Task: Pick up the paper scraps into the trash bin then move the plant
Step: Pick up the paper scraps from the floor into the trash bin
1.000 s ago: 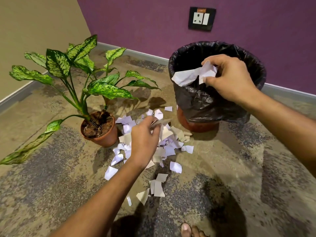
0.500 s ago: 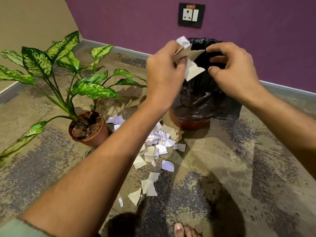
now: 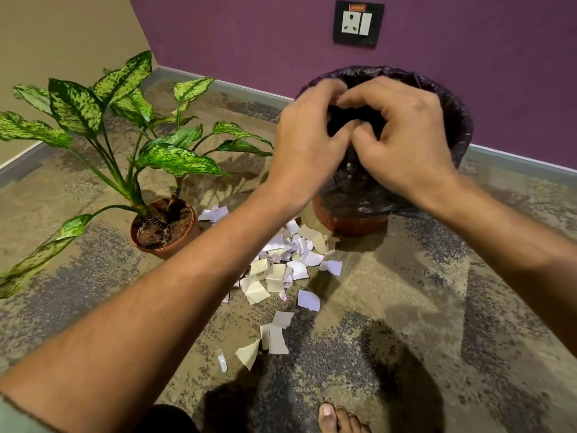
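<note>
A trash bin (image 3: 459, 120) lined with a black bag stands against the purple wall. Both my hands hover over its mouth, side by side. My left hand (image 3: 307, 142) and my right hand (image 3: 402, 142) have loosely bent fingers, and their fingertips and thumbs meet. No paper shows in either hand. A heap of white paper scraps (image 3: 290, 264) lies on the floor in front of the bin, partly hidden by my left forearm. The plant (image 3: 162, 228), with speckled green leaves in a brown pot, stands left of the scraps.
The floor is mottled beige and grey. A few loose scraps (image 3: 276, 335) trail toward my bare foot (image 3: 337, 420) at the bottom edge. A wall socket (image 3: 358, 23) sits above the bin. The beige wall and skirting run behind the plant.
My left hand carried scraps from the floor pile up to the bin beside my right hand. The scraps both hands held over the bin are no longer visible.
</note>
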A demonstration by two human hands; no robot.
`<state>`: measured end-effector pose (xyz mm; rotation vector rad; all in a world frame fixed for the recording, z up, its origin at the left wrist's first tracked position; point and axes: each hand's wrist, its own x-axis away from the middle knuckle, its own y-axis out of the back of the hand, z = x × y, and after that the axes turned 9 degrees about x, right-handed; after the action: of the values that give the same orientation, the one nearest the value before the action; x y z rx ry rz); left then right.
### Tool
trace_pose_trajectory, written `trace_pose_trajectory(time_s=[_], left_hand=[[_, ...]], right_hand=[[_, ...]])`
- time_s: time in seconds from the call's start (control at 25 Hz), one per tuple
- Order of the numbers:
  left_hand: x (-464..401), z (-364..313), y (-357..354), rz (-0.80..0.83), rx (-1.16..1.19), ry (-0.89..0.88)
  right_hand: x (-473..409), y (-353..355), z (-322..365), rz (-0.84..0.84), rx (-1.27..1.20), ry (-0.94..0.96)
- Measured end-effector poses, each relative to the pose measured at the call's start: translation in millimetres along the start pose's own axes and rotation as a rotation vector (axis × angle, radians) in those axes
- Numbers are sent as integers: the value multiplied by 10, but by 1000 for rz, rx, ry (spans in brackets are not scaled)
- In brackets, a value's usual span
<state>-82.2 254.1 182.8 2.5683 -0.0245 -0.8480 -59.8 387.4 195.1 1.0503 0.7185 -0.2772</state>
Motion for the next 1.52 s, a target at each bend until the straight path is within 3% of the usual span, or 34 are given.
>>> trace_pose_trajectory(time_s=[0.24,0.48,0.68,0.88,1.08,1.32,1.52], left_hand=[[738,187,284,-47,83,138],[1336,885,641,233,-367,144],[1403,1304,738,388,-514,378],[1658,1691,869,449,-534,739],[1863,1854,974,472,-560,1093],[1985,2026,1080,490,-520,1252],[2105,2099,1222,543,-398,1302]], right_hand=[[114,-339,375,165,-151,48],[591,-1009,529,670,-23,109],[765,-1447,488,951,154,194],[738,-1821,312,1064,286,149],[647,-2184,113,1066,236,26],[447,-2625,-8,1083,254,-144],[362,-2991,-232,1021,194,-461]])
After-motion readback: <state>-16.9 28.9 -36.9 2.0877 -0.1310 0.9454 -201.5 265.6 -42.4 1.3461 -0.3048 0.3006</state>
